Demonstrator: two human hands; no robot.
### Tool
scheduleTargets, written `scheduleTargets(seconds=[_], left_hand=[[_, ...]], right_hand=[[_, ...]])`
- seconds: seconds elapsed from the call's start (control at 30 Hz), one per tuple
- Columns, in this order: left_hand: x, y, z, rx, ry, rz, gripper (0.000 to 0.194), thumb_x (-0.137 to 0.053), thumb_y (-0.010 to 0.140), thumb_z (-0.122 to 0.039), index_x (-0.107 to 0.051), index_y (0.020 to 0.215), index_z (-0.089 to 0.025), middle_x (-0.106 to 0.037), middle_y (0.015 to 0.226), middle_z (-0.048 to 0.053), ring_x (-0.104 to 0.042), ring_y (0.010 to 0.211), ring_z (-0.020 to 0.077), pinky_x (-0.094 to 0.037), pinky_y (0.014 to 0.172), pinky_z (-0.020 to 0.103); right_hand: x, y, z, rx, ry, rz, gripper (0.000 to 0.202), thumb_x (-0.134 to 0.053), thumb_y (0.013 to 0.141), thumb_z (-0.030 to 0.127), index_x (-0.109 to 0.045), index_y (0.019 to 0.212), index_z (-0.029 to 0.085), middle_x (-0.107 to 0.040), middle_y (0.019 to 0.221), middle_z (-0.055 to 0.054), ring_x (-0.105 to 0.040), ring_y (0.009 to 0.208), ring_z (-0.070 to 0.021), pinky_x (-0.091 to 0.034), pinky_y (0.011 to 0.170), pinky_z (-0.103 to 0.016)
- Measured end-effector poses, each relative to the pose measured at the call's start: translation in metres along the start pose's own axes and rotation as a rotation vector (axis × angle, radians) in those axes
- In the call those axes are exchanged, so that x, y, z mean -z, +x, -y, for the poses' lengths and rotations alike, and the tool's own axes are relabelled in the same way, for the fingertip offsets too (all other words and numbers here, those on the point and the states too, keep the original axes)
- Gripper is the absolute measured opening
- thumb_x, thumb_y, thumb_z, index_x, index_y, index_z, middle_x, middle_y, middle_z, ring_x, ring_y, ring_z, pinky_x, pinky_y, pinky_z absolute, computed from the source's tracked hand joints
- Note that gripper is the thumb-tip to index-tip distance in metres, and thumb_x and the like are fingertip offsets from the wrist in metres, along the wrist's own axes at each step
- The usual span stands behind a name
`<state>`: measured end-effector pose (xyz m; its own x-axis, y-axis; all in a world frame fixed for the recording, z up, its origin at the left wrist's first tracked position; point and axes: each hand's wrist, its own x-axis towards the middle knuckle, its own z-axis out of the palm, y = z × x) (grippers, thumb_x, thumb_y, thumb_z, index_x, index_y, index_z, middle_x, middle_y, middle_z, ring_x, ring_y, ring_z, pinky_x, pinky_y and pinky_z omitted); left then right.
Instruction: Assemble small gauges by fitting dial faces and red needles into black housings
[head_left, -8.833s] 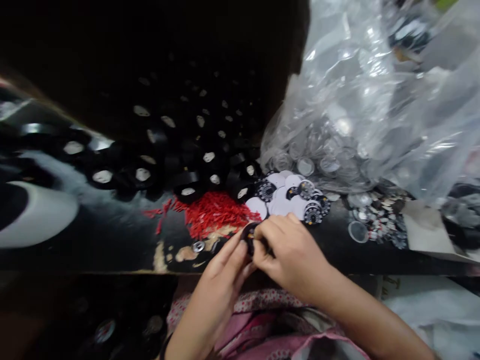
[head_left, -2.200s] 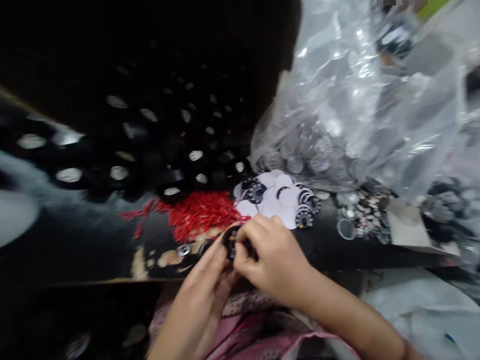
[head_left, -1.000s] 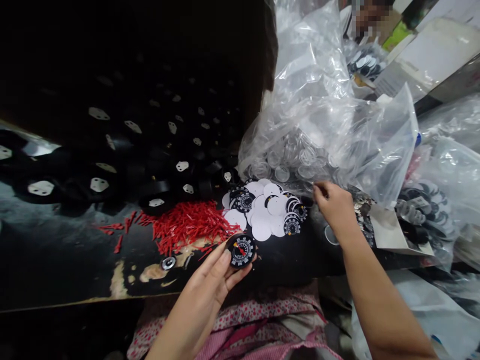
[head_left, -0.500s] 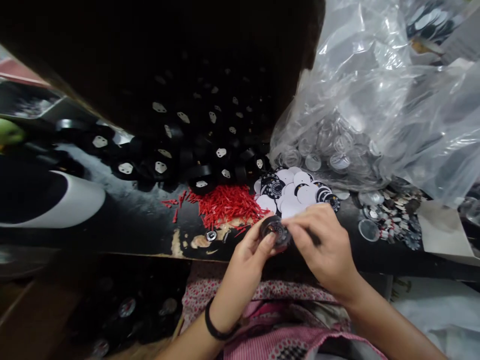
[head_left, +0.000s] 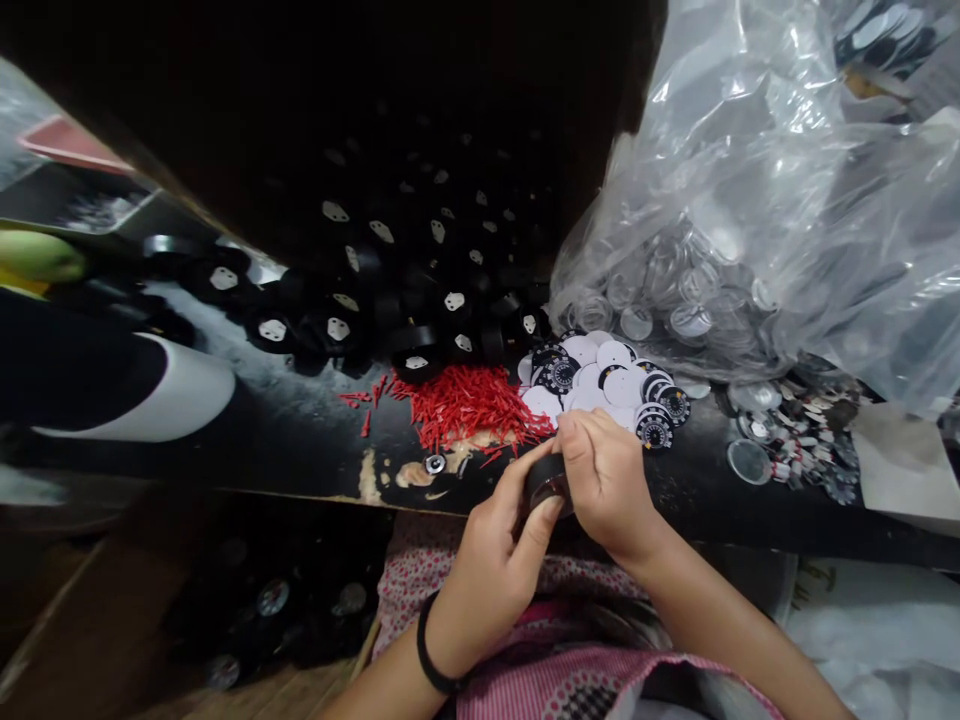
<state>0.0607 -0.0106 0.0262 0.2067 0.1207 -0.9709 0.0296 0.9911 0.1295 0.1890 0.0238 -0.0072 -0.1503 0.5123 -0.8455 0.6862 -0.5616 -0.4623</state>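
My left hand (head_left: 499, 540), with a black band at the wrist, grips a round black case (head_left: 546, 480) between thumb and fingers near the bench's front edge. My right hand (head_left: 611, 485) is closed at the case's right side, its fingers pressed together; anything between them is hidden. Just beyond are a heap of small red pointers (head_left: 465, 405) and a pile of white discs (head_left: 585, 380). Black printed dials (head_left: 654, 430) lie at the pile's right side.
Many black cases (head_left: 337, 328) crowd the back of the bench. A plastic bag of clear discs (head_left: 690, 290) stands at back right, beside mixed small parts (head_left: 814, 430). A white curved object (head_left: 195, 390) lies left.
My right hand has moved left and closed in against the case, which is now tilted more on edge. The view has shifted slightly, so the bench items appear further right.
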Motion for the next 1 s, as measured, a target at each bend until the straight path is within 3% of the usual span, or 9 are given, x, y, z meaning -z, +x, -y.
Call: scheduleTargets(seconds=[0.2, 0.33, 0.47, 0.53, 0.6, 0.7, 0.83, 0.93, 1.0], left_hand=[[0.057, -0.057, 0.024, 0.321, 0.031, -0.070, 0.039, -0.059, 0.087, -0.037, -0.063, 0.126, -0.031, -0.061, 0.134, 0.003, -0.053, 0.128, 0.0271, -0.040, 0.110, 0.040], [0.105, -0.081, 0.030, 0.197, 0.459, -0.539, 0.047, -0.065, 0.082, -0.036, -0.058, 0.128, -0.030, -0.047, 0.148, 0.003, -0.034, 0.141, 0.0284, -0.017, 0.120, 0.046], [0.124, -0.024, 0.015, -0.039, 0.632, -0.510, 0.039, -0.053, 0.091, -0.033, -0.055, 0.129, -0.026, -0.058, 0.134, 0.007, -0.049, 0.128, 0.0235, -0.031, 0.113, 0.039], [0.134, 0.022, 0.011, -0.131, 0.683, -0.616, 0.039, -0.048, 0.093, -0.037, -0.056, 0.128, -0.021, -0.060, 0.129, 0.011, -0.056, 0.119, 0.0240, -0.038, 0.107, 0.039], [0.148, 0.065, 0.010, -0.164, 0.843, -0.686, 0.050, -0.051, 0.091, -0.038, -0.049, 0.135, -0.015, -0.055, 0.135, 0.016, -0.054, 0.120, 0.0279, -0.036, 0.107, 0.043], [0.166, 0.104, 0.013, -0.165, 1.020, -0.617, 0.058, -0.060, 0.085, -0.034, -0.048, 0.136, -0.009, -0.054, 0.135, 0.020, -0.045, 0.129, 0.0350, -0.026, 0.112, 0.049], [0.160, 0.093, 0.011, -0.160, 0.968, -0.640, 0.061, -0.061, 0.084, -0.033, -0.045, 0.139, -0.011, -0.054, 0.134, 0.019, -0.048, 0.126, 0.0344, -0.032, 0.109, 0.048], [0.121, 0.053, 0.007, -0.223, 0.774, -0.651, 0.077, -0.066, 0.082, -0.038, -0.032, 0.148, -0.020, -0.052, 0.137, 0.013, -0.050, 0.124, 0.0300, -0.038, 0.106, 0.042], [0.090, 0.024, 0.006, -0.273, 0.711, -0.443, 0.072, -0.068, 0.080, -0.036, -0.039, 0.145, -0.024, -0.055, 0.135, 0.010, -0.047, 0.127, 0.0300, -0.031, 0.112, 0.042]], right_hand=[[0.004, -0.003, 0.005, 0.058, 0.078, 0.383, 0.043, -0.034, 0.102, 0.035, -0.057, 0.069, 0.018, -0.061, 0.065, 0.000, -0.052, 0.062, -0.0130, -0.035, 0.067, -0.029], [0.006, 0.000, 0.003, -0.035, 0.132, 0.346, 0.041, -0.035, 0.102, 0.038, -0.063, 0.079, 0.019, -0.064, 0.069, -0.001, -0.056, 0.068, -0.0155, -0.036, 0.067, -0.030], [-0.003, 0.003, 0.012, 0.092, 0.151, 0.476, 0.030, -0.046, 0.098, 0.031, -0.062, 0.076, 0.019, -0.066, 0.074, -0.001, -0.056, 0.069, -0.0155, -0.037, 0.070, -0.031], [-0.004, 0.002, 0.015, 0.084, 0.147, 0.474, 0.027, -0.047, 0.097, 0.028, -0.061, 0.077, 0.019, -0.066, 0.074, 0.000, -0.056, 0.068, -0.0151, -0.038, 0.070, -0.031], [-0.001, -0.002, 0.014, 0.035, 0.131, 0.453, 0.027, -0.046, 0.097, 0.027, -0.061, 0.076, 0.019, -0.065, 0.071, 0.000, -0.055, 0.067, -0.0151, -0.038, 0.068, -0.030], [0.003, -0.008, 0.010, 0.024, 0.146, 0.479, 0.027, -0.047, 0.097, 0.026, -0.062, 0.076, 0.019, -0.066, 0.072, 0.000, -0.056, 0.066, -0.0147, -0.039, 0.067, -0.030], [0.002, -0.009, 0.009, -0.061, 0.215, 0.472, 0.025, -0.047, 0.096, 0.027, -0.063, 0.079, 0.020, -0.067, 0.074, -0.001, -0.058, 0.068, -0.0148, -0.041, 0.068, -0.029], [-0.002, -0.003, 0.013, -0.281, 0.334, 0.449, 0.020, -0.053, 0.093, 0.036, -0.064, 0.102, 0.021, -0.065, 0.077, 0.001, -0.057, 0.065, -0.0132, -0.042, 0.062, -0.026], [-0.004, 0.002, 0.014, -0.345, 0.406, 0.468, 0.031, -0.060, 0.089, 0.043, -0.061, 0.109, 0.020, -0.065, 0.080, 0.001, -0.057, 0.065, -0.0121, -0.042, 0.060, -0.024]])
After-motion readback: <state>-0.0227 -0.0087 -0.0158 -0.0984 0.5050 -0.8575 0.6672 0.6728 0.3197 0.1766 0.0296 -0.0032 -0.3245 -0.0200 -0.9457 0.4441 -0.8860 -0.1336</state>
